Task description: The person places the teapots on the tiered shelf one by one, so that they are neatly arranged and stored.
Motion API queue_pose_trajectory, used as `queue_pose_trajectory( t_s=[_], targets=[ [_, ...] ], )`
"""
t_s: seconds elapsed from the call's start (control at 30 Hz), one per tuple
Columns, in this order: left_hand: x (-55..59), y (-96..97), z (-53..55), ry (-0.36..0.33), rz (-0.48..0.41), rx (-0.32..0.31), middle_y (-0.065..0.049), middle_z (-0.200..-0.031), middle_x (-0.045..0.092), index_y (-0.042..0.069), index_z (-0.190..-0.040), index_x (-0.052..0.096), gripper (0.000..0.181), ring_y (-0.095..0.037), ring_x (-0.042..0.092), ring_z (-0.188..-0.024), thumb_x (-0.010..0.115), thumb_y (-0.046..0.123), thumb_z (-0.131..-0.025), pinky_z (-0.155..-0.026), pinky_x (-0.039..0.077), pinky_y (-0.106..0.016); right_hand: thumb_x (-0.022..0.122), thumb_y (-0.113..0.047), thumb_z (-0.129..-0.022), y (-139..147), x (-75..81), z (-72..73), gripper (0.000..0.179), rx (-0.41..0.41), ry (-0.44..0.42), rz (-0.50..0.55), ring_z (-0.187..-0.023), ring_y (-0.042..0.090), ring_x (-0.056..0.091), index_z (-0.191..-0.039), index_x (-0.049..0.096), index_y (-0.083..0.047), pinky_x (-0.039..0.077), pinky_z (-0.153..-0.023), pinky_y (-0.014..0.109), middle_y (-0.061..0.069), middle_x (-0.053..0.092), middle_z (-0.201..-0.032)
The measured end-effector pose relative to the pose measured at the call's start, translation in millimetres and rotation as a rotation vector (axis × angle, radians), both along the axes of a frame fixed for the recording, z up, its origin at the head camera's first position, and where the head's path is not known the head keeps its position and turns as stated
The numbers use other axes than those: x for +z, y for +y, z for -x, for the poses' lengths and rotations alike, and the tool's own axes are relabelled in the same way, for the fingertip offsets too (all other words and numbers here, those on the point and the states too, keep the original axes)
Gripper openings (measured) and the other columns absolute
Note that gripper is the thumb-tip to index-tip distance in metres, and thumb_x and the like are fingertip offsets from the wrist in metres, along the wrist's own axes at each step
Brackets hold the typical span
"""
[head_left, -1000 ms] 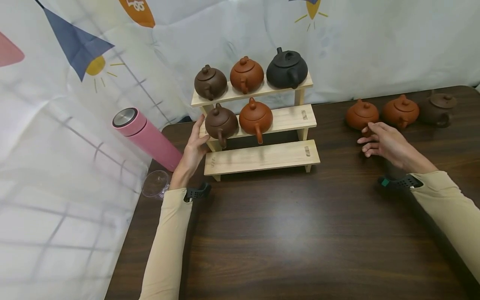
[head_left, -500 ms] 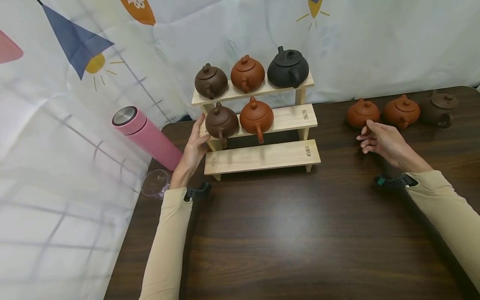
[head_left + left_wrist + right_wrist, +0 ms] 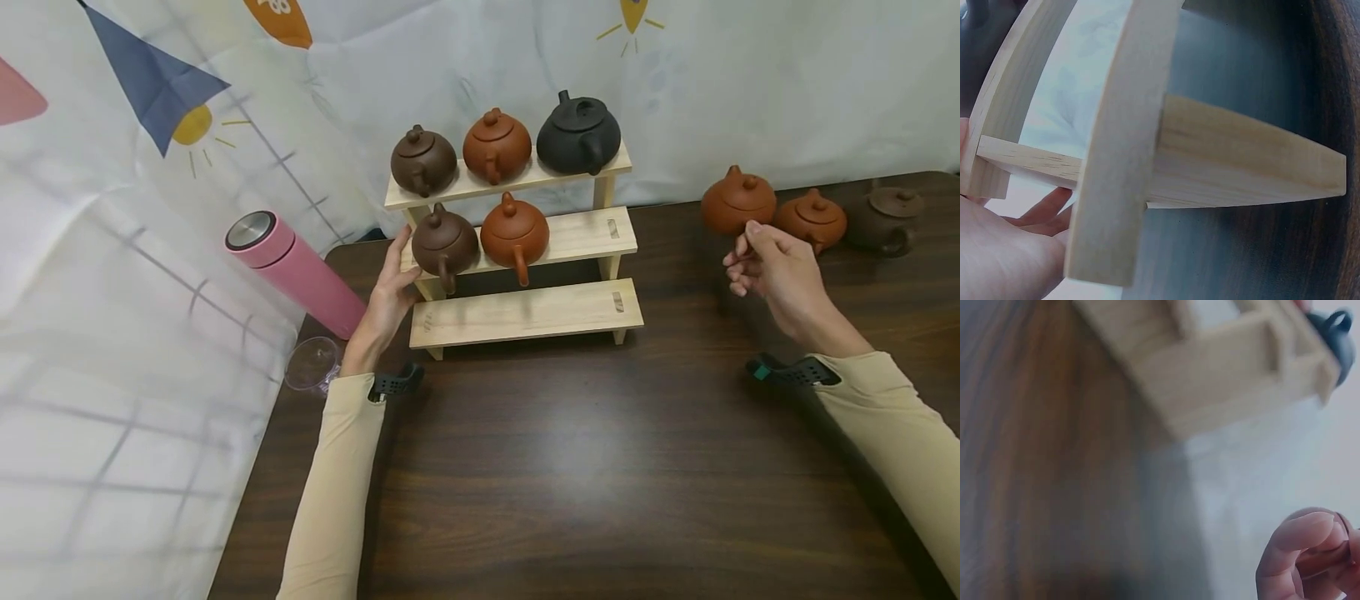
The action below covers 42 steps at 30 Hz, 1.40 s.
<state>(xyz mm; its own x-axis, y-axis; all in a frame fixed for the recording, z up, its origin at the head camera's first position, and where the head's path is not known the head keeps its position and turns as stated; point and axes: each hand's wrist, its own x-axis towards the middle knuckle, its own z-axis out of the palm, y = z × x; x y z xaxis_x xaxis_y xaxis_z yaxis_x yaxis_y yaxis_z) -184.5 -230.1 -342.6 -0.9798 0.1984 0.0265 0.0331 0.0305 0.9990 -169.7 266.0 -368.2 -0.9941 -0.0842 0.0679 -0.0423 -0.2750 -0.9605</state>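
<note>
My right hand [image 3: 783, 279] pinches the handle of an orange-brown clay teapot [image 3: 738, 202], held up at the back right of the table. In the right wrist view, curled fingers [image 3: 1288, 547] wrap round the handle; the pot's body lies outside that view. My left hand [image 3: 386, 304] holds the left end of a three-step wooden stand [image 3: 525, 312], its fingers [image 3: 1050, 206] around the frame in the left wrist view. On the middle step sit a dark brown teapot [image 3: 446, 240] and an orange-brown one [image 3: 514, 229]. The bottom step bears no pot.
The top step carries a brown teapot [image 3: 423, 161], an orange-brown teapot [image 3: 497, 147] and a black teapot [image 3: 578, 136]. Another orange-brown teapot [image 3: 812, 220] and a dark brown teapot [image 3: 887, 218] stand at right. A pink flask [image 3: 300, 275] and clear cup [image 3: 311, 364] are left.
My right hand has closed on the teapot's handle and raised the pot from the table, slightly up in the head view. The left hand stays at the stand.
</note>
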Motion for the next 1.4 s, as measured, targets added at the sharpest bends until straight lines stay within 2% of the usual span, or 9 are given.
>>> queue_pose_trajectory(
  t_s=[0.3,0.4,0.53,0.7,0.83,1.13,1.3,1.4],
  targets=[
    [1.1,-3.3,-0.6,0.007,-0.013,0.003,-0.003,-0.175,-0.008,0.015,-0.170,-0.001,0.076,-0.026,0.002,-0.158,0.035,0.010,-0.103,-0.116,0.006,-0.075,0.054,-0.019,-0.109,-27.1,60.1,-23.7,0.034,0.038,0.191,0.103,-0.063,0.023,0.053,-0.089,0.056,0.008,0.040,-0.050,0.032,0.014,0.059,-0.083],
    [1.3,-3.4,0.0,0.009,-0.010,0.000,-0.003,-0.175,-0.007,0.016,-0.170,-0.002,0.076,-0.026,0.005,-0.157,0.035,0.011,-0.103,-0.116,0.007,-0.074,0.054,-0.017,-0.110,-36.8,72.8,-34.1,0.033,0.071,0.217,0.095,-0.063,0.023,0.051,-0.090,0.057,0.008,0.038,-0.050,0.032,0.014,0.059,-0.084],
    [1.0,-2.6,0.1,0.008,-0.012,-0.007,-0.003,-0.175,-0.007,0.016,-0.170,-0.002,0.076,-0.025,0.006,-0.157,0.035,0.012,-0.103,-0.117,0.009,-0.073,0.053,-0.018,-0.110,-52.9,82.3,-46.8,0.034,0.092,0.224,0.036,-0.062,0.022,0.048,-0.089,0.056,0.009,0.037,-0.048,0.033,0.014,0.059,-0.082],
    [0.1,-2.1,0.0,0.009,-0.016,-0.015,-0.003,-0.174,-0.008,0.016,-0.170,-0.002,0.076,-0.025,0.005,-0.157,0.035,0.012,-0.104,-0.117,0.009,-0.073,0.052,-0.021,-0.111,-72.7,85.3,-59.2,0.038,0.116,0.217,-0.061,-0.060,0.022,0.047,-0.088,0.055,0.009,0.038,-0.047,0.034,0.014,0.059,-0.082],
    [0.2,-1.8,-0.1,0.010,-0.010,-0.015,-0.004,-0.174,-0.006,0.017,-0.170,-0.001,0.075,-0.025,0.007,-0.156,0.036,0.012,-0.104,-0.117,0.010,-0.073,0.052,-0.023,-0.111,-84.5,81.3,-62.6,0.039,0.151,0.197,-0.110,-0.060,0.021,0.048,-0.089,0.056,0.008,0.041,-0.047,0.033,0.013,0.059,-0.081],
    [0.3,-0.8,-1.0,-0.004,-0.015,-0.017,-0.003,-0.174,-0.008,0.016,-0.170,0.000,0.074,-0.023,0.006,-0.157,0.036,0.014,-0.106,-0.119,0.012,-0.069,0.053,-0.028,-0.111,-101.9,62.5,-51.9,0.041,0.168,0.114,-0.181,-0.057,0.020,0.048,-0.087,0.056,0.005,0.043,-0.048,0.032,0.011,0.058,-0.080],
    [0.5,-0.2,-1.6,0.002,-0.030,-0.019,-0.003,-0.175,-0.006,0.015,-0.170,0.000,0.072,-0.022,0.006,-0.157,0.035,0.013,-0.107,-0.119,0.012,-0.070,0.053,-0.029,-0.111,-108.3,58.0,-46.2,0.042,0.153,0.115,-0.198,-0.057,0.019,0.049,-0.087,0.055,0.006,0.044,-0.047,0.030,0.010,0.059,-0.079],
    [0.0,-1.5,-1.8,0.008,-0.037,-0.017,-0.001,-0.175,-0.008,0.015,-0.170,0.001,0.071,-0.020,0.002,-0.158,0.034,0.011,-0.107,-0.119,0.009,-0.071,0.053,-0.029,-0.111,-112.6,57.6,-43.3,0.042,0.144,0.122,-0.207,-0.057,0.018,0.049,-0.088,0.054,0.007,0.045,-0.047,0.029,0.010,0.060,-0.080]
  ],
)
